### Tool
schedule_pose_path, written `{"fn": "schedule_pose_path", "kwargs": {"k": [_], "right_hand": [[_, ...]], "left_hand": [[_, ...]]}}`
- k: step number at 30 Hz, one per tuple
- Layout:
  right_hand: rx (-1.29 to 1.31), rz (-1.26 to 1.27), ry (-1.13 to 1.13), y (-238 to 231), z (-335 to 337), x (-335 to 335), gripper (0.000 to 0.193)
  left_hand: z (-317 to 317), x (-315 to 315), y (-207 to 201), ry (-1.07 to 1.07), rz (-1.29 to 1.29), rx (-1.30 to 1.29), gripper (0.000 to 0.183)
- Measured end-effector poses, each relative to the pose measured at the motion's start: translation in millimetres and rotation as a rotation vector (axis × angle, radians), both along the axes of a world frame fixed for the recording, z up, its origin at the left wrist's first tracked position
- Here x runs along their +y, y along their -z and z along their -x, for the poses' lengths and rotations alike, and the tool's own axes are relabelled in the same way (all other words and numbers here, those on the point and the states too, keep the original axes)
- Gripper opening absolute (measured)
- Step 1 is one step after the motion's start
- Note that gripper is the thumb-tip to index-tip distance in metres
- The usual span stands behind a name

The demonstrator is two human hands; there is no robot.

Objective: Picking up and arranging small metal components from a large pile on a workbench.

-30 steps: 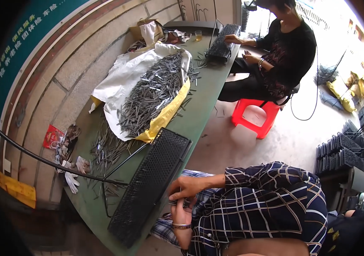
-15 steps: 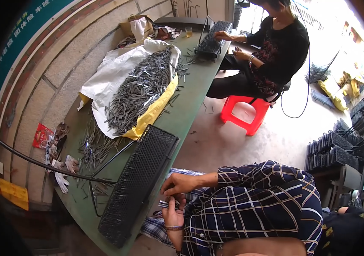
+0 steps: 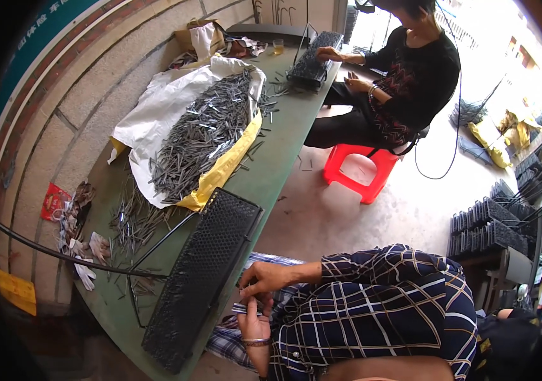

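My left hand [image 3: 255,326], a bracelet at its wrist, is palm up and closed around a few short grey metal pins [image 3: 240,308], whose ends stick out past the fingers. Just above it, my right hand [image 3: 267,277] has its fingers bent together close to the left fingertips; whatever they pinch is too small to make out. Beside both hands, at the table edge, lies a long black perforated rack [image 3: 202,279] with a bent wire handle [image 3: 164,242]. Pins seem to fill part of its holes. Neither hand touches the rack.
A white and yellow sack [image 3: 147,120] spreads under a heap of metal pins [image 3: 204,136] on the green table [image 3: 284,165]. Loose pins and gloves [image 3: 85,272] lie nearby. A co-worker [image 3: 391,82] on a red stool [image 3: 361,171] works at another rack [image 3: 315,60]. Racks [image 3: 490,232] are stacked at right.
The whole view has shifted slightly. My right hand's fingers have moved a little at the left fingertips, and the pins in my left hand show more plainly. The rack stays in place.
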State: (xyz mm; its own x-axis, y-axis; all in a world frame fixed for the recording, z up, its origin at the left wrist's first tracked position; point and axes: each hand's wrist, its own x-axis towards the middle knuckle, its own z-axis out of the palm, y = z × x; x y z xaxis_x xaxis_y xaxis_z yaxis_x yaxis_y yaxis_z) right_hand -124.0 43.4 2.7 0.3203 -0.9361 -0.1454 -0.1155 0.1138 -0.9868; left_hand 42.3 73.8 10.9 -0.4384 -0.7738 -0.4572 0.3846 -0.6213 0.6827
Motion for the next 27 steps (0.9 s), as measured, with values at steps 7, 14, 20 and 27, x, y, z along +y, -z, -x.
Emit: {"fn": "schedule_pose_path", "kwargs": {"k": [7, 14, 20, 27], "right_hand": [[-0.100, -0.043, -0.003, -4, 7, 3, 0.028], [-0.102, 0.380, 0.501, -30, 68, -20, 0.046], [0.398, 0.324, 0.332, -28, 132, -28, 0.031], [0.236, 0.247, 0.651, -66, 163, -25, 0.031]], "left_hand": [[3, -4, 6, -0.017, -0.025, -0.042, 0.026], [6, -12, 0, -0.028, -0.022, -0.054, 0.014], [10, -14, 3, -0.018, -0.154, 0.025, 0.015], [6, -19, -1, -0.020, -0.127, -0.016, 0.016]]}}
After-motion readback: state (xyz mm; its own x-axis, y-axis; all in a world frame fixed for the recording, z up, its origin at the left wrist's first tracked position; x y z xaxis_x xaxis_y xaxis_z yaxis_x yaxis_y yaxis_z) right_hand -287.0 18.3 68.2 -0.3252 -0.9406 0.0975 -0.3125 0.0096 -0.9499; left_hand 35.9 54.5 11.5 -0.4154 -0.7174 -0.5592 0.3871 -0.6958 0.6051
